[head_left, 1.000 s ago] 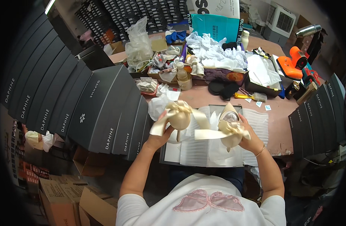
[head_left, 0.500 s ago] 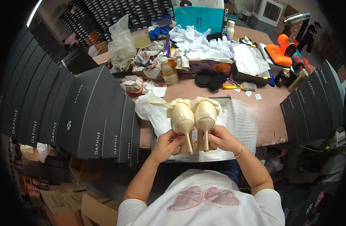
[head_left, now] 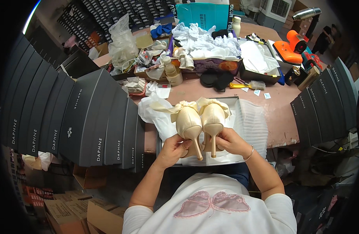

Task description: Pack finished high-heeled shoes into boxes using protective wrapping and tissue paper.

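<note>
A pair of cream satin high-heeled shoes is held up side by side, heels toward me, with bows at the back. My left hand is closed on the left shoe, thumb by the slim heel. Around the right shoe the fingers of my right hand are wrapped. Both shoes hang above an open shoebox lined with white paper. White tissue paper spills over the box's left side, and a ribbed translucent foam sheet lies along its right. The shoes' toes are hidden.
Dark shoeboxes stand stacked at left, more shoeboxes at right. Behind are a bottle, a bin of crumpled white paper, a yellow-handled brush, black round pads and an orange device. Cardboard cartons sit lower left.
The view has shifted slightly. Both hands keep their hold on the shoes, which have tilted very little. In the background, a person at the far right has moved toward the right.
</note>
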The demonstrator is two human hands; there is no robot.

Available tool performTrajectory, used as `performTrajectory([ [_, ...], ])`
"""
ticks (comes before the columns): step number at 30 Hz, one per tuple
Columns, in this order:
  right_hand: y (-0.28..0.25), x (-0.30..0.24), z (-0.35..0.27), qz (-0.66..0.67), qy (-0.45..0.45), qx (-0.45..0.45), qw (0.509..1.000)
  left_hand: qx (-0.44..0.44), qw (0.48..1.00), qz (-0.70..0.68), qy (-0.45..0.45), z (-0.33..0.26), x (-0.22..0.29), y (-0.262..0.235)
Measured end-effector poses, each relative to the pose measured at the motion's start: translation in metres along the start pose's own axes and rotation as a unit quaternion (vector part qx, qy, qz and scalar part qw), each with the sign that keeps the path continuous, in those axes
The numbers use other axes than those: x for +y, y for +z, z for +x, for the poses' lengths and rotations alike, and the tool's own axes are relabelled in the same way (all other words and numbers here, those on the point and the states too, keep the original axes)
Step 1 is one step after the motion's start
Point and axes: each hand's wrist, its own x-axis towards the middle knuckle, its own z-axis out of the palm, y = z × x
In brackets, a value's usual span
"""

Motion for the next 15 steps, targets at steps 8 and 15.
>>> performTrajectory([
  [8, -0.007, -0.003, 0.001, 0.225, 0.089, -0.045, 0.969, -0.062, 0.949, -0.270, -0.153, 0.006, 0.010, -0.002],
  [15, -0.002, 0.007, 0.003, 0.345, 0.074, -0.059, 0.934, -0.081, 0.941, -0.296, -0.145, 0.009, 0.011, 0.006],
])
